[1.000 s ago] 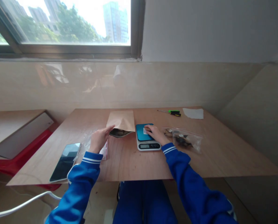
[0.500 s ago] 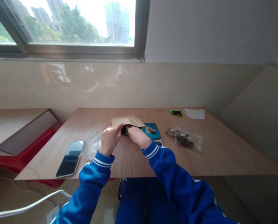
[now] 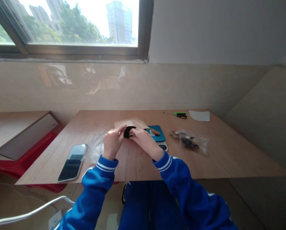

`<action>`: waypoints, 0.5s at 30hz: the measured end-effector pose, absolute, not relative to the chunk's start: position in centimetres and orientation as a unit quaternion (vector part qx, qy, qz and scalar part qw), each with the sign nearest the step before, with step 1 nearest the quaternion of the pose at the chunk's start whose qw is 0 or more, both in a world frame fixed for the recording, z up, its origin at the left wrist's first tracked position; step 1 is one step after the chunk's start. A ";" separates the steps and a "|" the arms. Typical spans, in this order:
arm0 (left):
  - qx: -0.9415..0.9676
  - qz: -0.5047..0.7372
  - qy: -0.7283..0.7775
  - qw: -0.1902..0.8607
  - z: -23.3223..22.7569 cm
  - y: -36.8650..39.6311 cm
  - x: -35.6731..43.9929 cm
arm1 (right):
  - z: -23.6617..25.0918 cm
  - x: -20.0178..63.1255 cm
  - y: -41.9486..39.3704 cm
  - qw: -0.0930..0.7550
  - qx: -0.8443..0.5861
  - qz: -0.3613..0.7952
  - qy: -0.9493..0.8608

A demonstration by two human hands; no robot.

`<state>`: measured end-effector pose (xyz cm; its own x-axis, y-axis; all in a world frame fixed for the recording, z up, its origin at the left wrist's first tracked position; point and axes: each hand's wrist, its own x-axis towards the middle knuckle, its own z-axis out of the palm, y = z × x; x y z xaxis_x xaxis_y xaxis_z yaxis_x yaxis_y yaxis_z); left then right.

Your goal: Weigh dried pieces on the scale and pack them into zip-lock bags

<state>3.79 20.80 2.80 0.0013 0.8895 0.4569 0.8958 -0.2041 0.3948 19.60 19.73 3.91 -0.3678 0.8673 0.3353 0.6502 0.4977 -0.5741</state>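
Note:
My left hand (image 3: 113,140) pinches the near left edge of a brown paper bag (image 3: 130,122), whose dark mouth faces me. The fingertips of my right hand (image 3: 143,139) are closed together at that mouth, partly inside; whatever they grip is hidden. Just right of the bag sits a small scale with a blue-green top (image 3: 161,135) and a pale front with a dark display. On the scale lies a brown, stick-like piece (image 3: 154,131) beside a small white label.
A phone (image 3: 72,163) and crumpled clear plastic (image 3: 95,147) lie left. To the right are clear bags (image 3: 193,143) holding dark and brown pieces. Farther back lie a green-and-black-handled screwdriver (image 3: 180,114), another black-handled tool beside it, and white paper (image 3: 200,116).
My right hand has drawn back a little out of the bag, so more of its fingers and of the dark opening show. My left hand keeps its hold on the edge.

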 end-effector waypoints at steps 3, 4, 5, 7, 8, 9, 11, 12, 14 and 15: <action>-0.696 -0.320 -0.643 0.000 3.3 21.1 3.5 | 5.2 22.1 17.8 0.399 -0.422 0.214 -0.786; -0.693 -0.323 -0.645 0.000 3.4 21.2 3.5 | 5.0 23.2 17.5 0.440 -0.421 0.231 -0.759; -0.690 -0.326 -0.647 0.001 3.5 21.3 3.5 | 4.5 24.2 17.4 0.477 -0.436 0.241 -0.724; -0.683 -0.334 -0.649 0.002 3.5 21.4 3.5 | 2.6 26.1 17.7 0.517 -0.495 0.236 -0.657; -0.680 -0.336 -0.651 0.002 3.6 21.5 3.5 | 1.4 26.8 18.2 0.510 -0.531 0.222 -0.639; -0.678 -0.337 -0.653 0.001 3.6 21.5 3.6 | 0.2 27.3 18.8 0.484 -0.564 0.199 -0.638; -0.676 -0.337 -0.655 -0.002 3.7 21.6 3.7 | -2.1 27.8 20.1 0.401 -0.616 0.125 -0.666; -0.676 -0.337 -0.656 -0.003 3.7 21.5 3.7 | -3.0 27.7 20.7 0.355 -0.631 0.079 -0.685; -0.676 -0.335 -0.656 -0.006 3.9 21.4 3.7 | -4.1 27.4 21.8 0.281 -0.640 -0.005 -0.715; -0.676 -0.333 -0.657 -0.008 3.9 21.4 3.6 | -4.3 27.3 22.2 0.260 -0.637 -0.036 -0.724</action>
